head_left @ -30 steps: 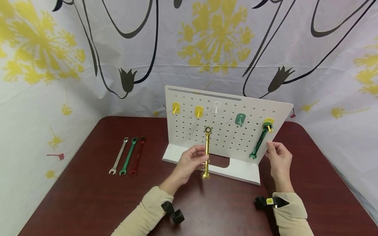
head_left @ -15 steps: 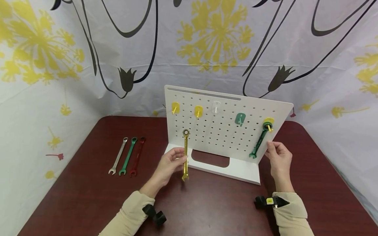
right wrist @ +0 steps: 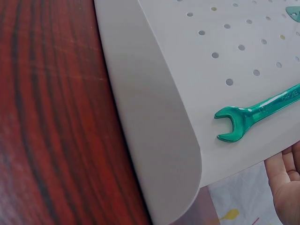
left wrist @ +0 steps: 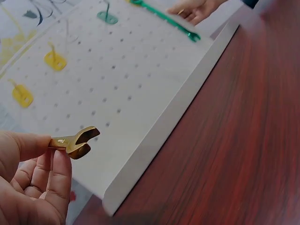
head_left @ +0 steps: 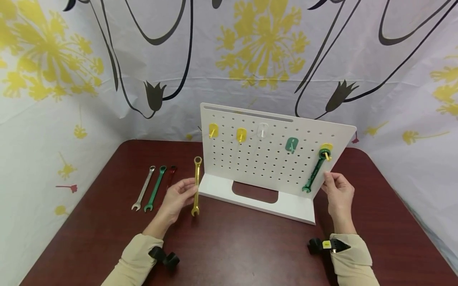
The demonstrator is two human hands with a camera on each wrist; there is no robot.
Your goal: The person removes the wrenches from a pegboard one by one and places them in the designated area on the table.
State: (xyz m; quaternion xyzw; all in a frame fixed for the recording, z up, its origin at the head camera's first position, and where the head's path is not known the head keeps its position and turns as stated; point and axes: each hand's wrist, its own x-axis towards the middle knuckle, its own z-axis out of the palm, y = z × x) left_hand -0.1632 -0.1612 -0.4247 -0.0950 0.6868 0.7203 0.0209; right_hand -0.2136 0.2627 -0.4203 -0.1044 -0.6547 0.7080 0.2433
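Note:
My left hand [head_left: 177, 198] pinches a gold combination wrench [head_left: 196, 182] between thumb and fingers, ring end up, left of the white pegboard [head_left: 247, 159]. In the left wrist view the open end of the gold wrench [left wrist: 77, 142] sticks out past the fingertips. My right hand [head_left: 338, 194] grips the pegboard's right edge between thumb and fingers. A dark green wrench [head_left: 314, 172] hangs by its ring on the rightmost yellow hook [head_left: 327, 153]. In the right wrist view the jaw end of that green wrench [right wrist: 239, 123] lies against the board, with my right hand [right wrist: 287, 183] at the edge.
Two yellow hooks, a clear hook [head_left: 262, 130] and a green hook [head_left: 291, 145] on the board hold nothing. On the dark red table [head_left: 250, 246], a silver wrench [head_left: 144, 188], a green wrench [head_left: 155, 188] and a red wrench [head_left: 172, 174] lie side by side at left, the red one partly hidden.
My left hand has carried the gold wrench leftward from in front of the board to past its left edge, now overlapping the red wrench. My right hand stays at the board's edge.

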